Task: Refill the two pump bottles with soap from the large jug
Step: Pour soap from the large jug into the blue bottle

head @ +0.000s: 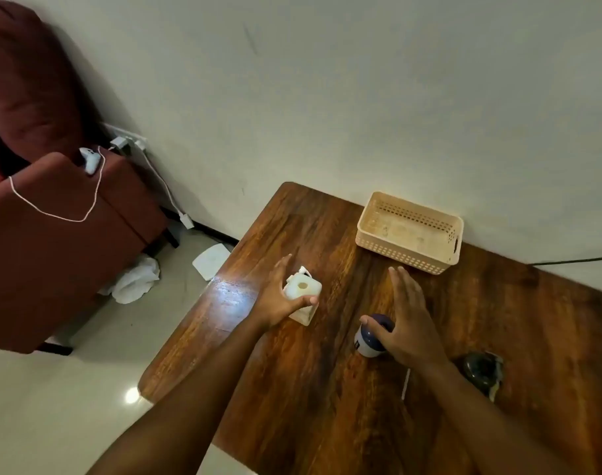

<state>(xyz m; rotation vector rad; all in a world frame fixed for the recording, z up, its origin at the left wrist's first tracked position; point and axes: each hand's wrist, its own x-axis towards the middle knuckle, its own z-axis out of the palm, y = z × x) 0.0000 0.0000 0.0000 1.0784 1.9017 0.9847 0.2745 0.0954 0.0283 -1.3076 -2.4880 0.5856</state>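
A white squarish bottle with a round open mouth on top stands on the wooden table. My left hand wraps around its left side, thumb in front. A white bottle with a dark blue top stands to the right of it. My right hand rests against that bottle's right side, thumb on its blue top, fingers stretched forward. A dark rounded object lies on the table near my right forearm. A thin white tube lies beside that forearm. No large jug shows in view.
A beige perforated plastic basket sits at the back of the table against the wall. A dark red armchair stands on the left with a white cable and game controller. White cloth and a flat white object lie on the floor.
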